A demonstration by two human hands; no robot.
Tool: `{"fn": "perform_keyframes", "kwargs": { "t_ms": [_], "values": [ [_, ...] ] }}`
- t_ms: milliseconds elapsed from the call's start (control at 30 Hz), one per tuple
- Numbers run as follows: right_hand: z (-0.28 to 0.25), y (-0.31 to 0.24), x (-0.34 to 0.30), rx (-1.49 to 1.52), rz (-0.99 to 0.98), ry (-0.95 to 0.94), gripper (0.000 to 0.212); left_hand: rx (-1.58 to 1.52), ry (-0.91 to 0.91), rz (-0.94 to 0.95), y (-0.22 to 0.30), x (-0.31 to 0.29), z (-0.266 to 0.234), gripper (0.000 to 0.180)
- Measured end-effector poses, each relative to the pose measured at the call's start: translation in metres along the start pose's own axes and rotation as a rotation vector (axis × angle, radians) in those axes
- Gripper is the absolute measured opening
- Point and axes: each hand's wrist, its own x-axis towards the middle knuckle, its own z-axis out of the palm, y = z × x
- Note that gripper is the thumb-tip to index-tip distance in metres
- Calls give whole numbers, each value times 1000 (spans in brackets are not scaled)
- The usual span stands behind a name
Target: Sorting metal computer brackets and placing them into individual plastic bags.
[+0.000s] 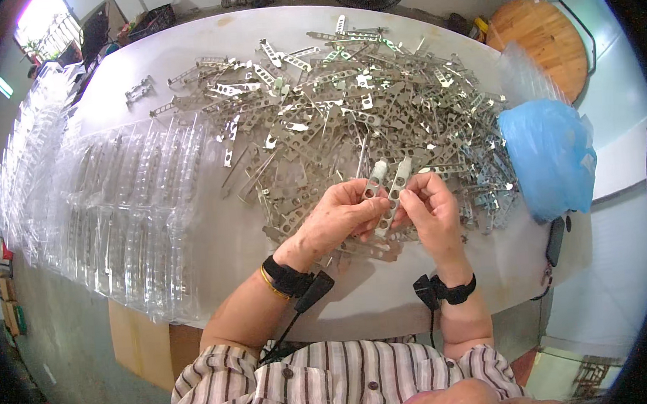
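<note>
My left hand pinches a flat metal bracket with round holes, its pale end pointing up and away from me. Right beside it, a second metal bracket of the same kind is gripped between the thumb and fingers of my right hand. Both brackets are held side by side at the near edge of a wide heap of loose metal brackets. The lower parts of the two brackets are partly covered by my fingers.
Clear plastic trays with metal pieces in their slots lie to the left, next to a stack of clear trays. A blue plastic bag sits at the right of the white table. A dark phone-like object lies at its right edge.
</note>
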Motion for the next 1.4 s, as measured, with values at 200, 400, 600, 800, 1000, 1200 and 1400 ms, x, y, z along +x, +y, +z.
{"fn": "perform_keyframes", "kwargs": {
  "t_ms": [200,400,600,800,1000,1200,1400],
  "values": [
    [-5,1,-2,-47,22,-75,14,64,11,-45,9,-4,7,17],
    [-7,5,-1,-13,-9,-70,14,24,-18,-56,4,-1,2,19],
    [-8,6,-1,-2,4,-67,13,28,-25,-49,6,-1,3,20],
    [-6,5,-2,21,18,-73,10,58,-24,-41,5,-2,2,20],
    [-10,8,-1,48,15,-109,15,41,-26,-63,6,-2,3,20],
    [-8,1,1,154,85,-165,22,71,-36,-44,7,-3,4,21],
    [-9,-3,2,193,168,-198,25,124,-55,-44,4,-3,1,22]
  ]
}}
